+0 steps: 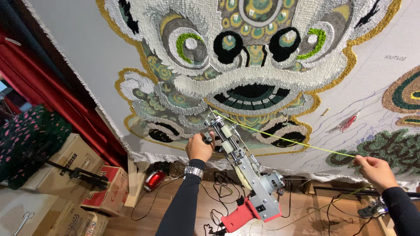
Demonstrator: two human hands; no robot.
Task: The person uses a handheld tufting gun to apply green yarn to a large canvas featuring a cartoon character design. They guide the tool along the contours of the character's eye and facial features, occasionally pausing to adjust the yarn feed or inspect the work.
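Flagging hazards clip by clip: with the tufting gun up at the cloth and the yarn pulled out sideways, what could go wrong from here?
1. The thin yellow-green yarn strand runs taut from the metal tufting gun with red handle to the right hand; it might snap or slip out of the gun's tip.
2. The left hand sits close to the gun's moving front parts; fingers could get nipped.
3. Black cables tangle on the wooden floor below, a possible snag.

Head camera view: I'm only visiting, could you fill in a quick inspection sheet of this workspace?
Surface: stretched cloth with a tufted lion-like face.
Job's things: tufting gun, tip against the cloth; yellow-green yarn runs from it.
Clutter: cardboard boxes, red canister.
Grippers: left hand grips the gun's front handle; right hand pinches the yarn.
Cables: black cords tangled on the floor.
Surroundings: red curtain.
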